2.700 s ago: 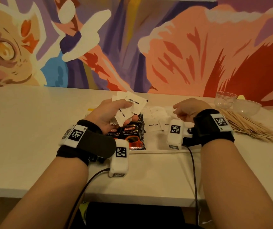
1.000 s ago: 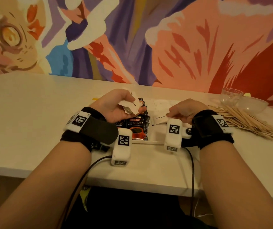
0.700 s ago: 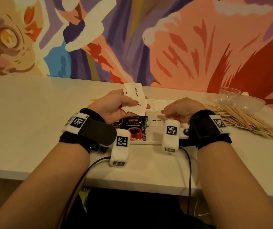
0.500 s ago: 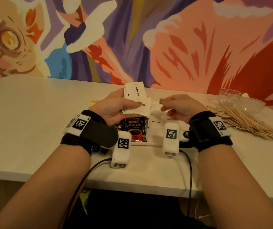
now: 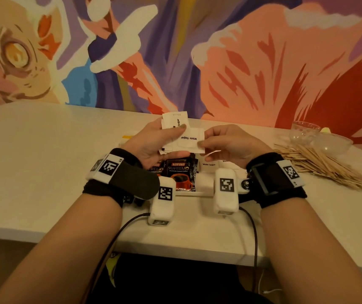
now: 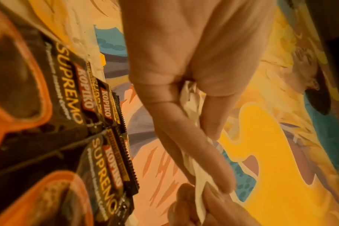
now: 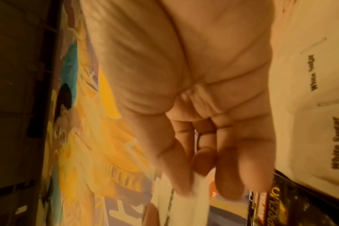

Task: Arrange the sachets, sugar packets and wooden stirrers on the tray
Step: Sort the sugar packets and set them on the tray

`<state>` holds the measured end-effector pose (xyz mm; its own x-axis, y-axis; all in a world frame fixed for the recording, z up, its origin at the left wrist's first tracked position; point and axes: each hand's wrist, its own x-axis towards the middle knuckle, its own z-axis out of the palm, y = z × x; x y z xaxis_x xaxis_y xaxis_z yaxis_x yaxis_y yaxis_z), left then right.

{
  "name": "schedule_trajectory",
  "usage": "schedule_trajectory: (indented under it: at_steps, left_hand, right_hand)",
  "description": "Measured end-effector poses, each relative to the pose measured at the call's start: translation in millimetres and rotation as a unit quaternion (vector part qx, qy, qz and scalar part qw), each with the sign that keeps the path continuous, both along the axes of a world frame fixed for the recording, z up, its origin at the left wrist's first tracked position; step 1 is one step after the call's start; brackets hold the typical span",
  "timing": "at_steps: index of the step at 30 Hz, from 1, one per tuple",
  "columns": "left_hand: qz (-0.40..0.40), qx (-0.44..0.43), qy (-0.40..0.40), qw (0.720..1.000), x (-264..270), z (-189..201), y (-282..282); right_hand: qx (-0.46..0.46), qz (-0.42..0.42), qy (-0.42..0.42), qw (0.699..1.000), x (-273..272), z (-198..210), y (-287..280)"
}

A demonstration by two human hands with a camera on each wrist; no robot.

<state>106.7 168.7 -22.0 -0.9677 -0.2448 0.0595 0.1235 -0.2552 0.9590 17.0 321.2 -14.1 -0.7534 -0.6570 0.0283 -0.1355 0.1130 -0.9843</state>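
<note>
My left hand (image 5: 153, 141) holds a small stack of white sugar packets (image 5: 175, 125) above the tray (image 5: 202, 189). My right hand (image 5: 226, 143) pinches the right edge of the front packet (image 5: 192, 142), printed "White Sugar". In the left wrist view the left fingers (image 6: 186, 130) clamp the white paper (image 6: 195, 172). In the right wrist view the right fingertips (image 7: 176, 172) pinch a white packet (image 7: 186, 204). Dark Kopiko coffee sachets (image 5: 181, 175) lie on the tray's left part, under my hands. More sugar packets (image 5: 208, 166) lie on the tray beside them. A pile of wooden stirrers (image 5: 327, 165) lies on the table to the right.
Two clear glass bowls (image 5: 329, 143) stand at the far right behind the stirrers. The white table (image 5: 44, 154) runs up to a painted wall. Cables hang from both wrist cameras over the table's front edge.
My right hand has lifted off the tray and come left to the packets in my left hand, now pinching the front one. The left hand has raised its stack slightly.
</note>
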Motion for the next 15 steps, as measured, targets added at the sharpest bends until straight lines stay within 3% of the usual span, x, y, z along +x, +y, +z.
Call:
schedule_trajectory:
  at_steps: [9, 15]
  left_hand:
    - [-0.066, -0.045, -0.028, 0.996, 2.6, 1.3, 0.5]
    - [-0.057, -0.064, -0.027, 0.996, 2.1, 0.7, -1.7]
  right_hand:
    - [-0.145, -0.084, -0.001, 0.986, -1.9, 4.6, -1.7]
    - [-0.149, -0.07, 0.046, 0.985, -6.6, 0.3, 0.4]
